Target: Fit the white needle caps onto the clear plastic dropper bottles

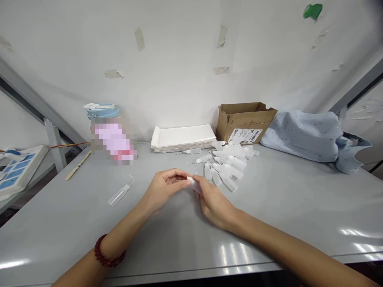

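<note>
Near the middle of the grey table (167,239), my left hand (166,187) pinches the white top of a small translucent bottle (196,186). My right hand (214,201) is wrapped round the body of that same bottle, which it partly hides. Just beyond my right hand lies a loose pile of several translucent bottles (229,163), some with thin curved tubes. A single bottle with a curved tube (119,194) lies apart, to the left of my left hand.
White padded envelopes (184,137) are stacked at the wall, beside an open cardboard box (245,123). A light blue cloth (302,135) lies at the right. At the back left are a blurred pink item (113,139), a blue-lidded container (103,111) and a narrow stick (77,165).
</note>
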Available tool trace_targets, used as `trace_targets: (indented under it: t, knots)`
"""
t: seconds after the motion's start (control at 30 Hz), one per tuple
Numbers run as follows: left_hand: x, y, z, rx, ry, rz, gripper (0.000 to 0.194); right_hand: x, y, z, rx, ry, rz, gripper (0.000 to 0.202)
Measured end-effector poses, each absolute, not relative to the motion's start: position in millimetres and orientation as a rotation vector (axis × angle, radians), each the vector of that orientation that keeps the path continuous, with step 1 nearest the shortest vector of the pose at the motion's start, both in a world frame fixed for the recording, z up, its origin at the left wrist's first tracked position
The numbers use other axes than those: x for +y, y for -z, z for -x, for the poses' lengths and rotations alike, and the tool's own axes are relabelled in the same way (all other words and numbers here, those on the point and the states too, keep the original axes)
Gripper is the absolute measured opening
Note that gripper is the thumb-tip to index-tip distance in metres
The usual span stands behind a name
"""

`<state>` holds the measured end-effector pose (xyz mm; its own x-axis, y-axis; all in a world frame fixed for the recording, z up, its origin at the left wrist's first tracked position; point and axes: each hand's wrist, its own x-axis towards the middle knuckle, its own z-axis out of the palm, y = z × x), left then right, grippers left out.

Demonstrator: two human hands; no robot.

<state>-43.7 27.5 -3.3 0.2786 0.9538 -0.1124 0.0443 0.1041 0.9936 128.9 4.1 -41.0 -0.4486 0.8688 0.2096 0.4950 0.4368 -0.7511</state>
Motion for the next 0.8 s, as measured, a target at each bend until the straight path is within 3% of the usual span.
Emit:
trace_targets:
  t: [0.17, 0.37, 0.8]
  knots:
    - [31, 4, 49, 0.898, -0.830, -1.269, 0.010, 3, 31, -127, -1.691, -1.532, 0.971, 0.033]
    - [35, 5, 56, 0.663, -0.727, -1.179, 0.011, 4, 23, -125, -1.117, -2.244, 0.604, 0.039]
    - [32, 14, 42, 0.909, -0.874, -1.321, 0.017, -6, 35, -120, -1.250, -1.806, 0.982, 0.028]
